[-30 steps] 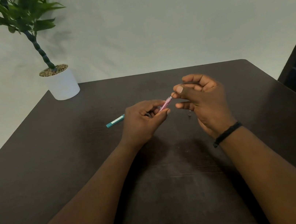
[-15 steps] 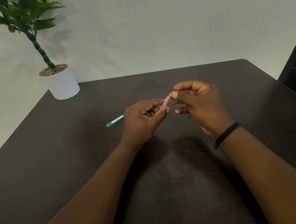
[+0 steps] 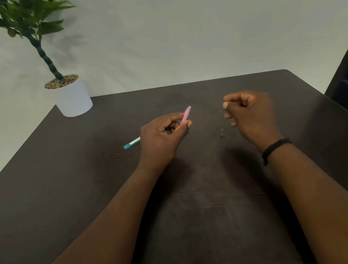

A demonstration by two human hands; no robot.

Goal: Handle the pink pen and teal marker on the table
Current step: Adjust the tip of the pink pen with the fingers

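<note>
Left hand point(image 3: 162, 138) grips pink pen point(image 3: 186, 114); right hand point(image 3: 250, 114) apart, curled.

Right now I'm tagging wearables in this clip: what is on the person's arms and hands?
Both forearms are bare, with no sleeves in view. The right hand has a thin black band around its wrist, plain, with no marking I can make out. The left hand and its wrist carry nothing: no ring, watch or glove shows on either hand.

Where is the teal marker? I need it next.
In the head view the teal marker lies on the table, left of centre, its right end hidden behind the left hand.
</note>
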